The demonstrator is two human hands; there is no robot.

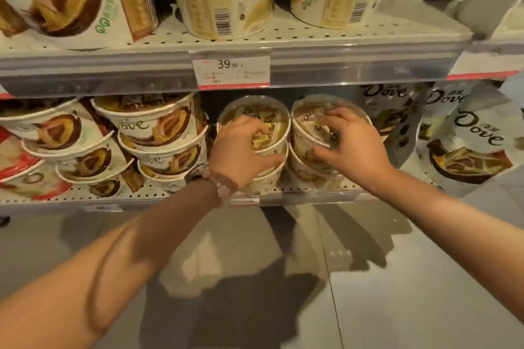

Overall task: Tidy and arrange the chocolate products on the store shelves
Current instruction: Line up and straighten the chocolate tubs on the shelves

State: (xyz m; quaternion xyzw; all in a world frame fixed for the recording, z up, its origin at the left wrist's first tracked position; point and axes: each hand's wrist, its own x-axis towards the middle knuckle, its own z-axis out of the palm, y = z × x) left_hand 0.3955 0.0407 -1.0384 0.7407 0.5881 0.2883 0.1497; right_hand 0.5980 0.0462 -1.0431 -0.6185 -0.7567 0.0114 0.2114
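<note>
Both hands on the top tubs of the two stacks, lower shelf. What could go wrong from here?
1. The left hand and right hand each hold only the top tub of a stack; the lower tubs could shift or topple if the tops get pushed.
2. The stacks sit close to the shelf edge, so a dislodged tub might fall to the floor.
3. The neighbouring leaning stack looks unstable; a nudge may collapse it.

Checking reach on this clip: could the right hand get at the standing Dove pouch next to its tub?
Probably yes. The right hand grips the top tub, and the Dove pouch stands just beside it, nothing between; it must release the tub first.
</note>
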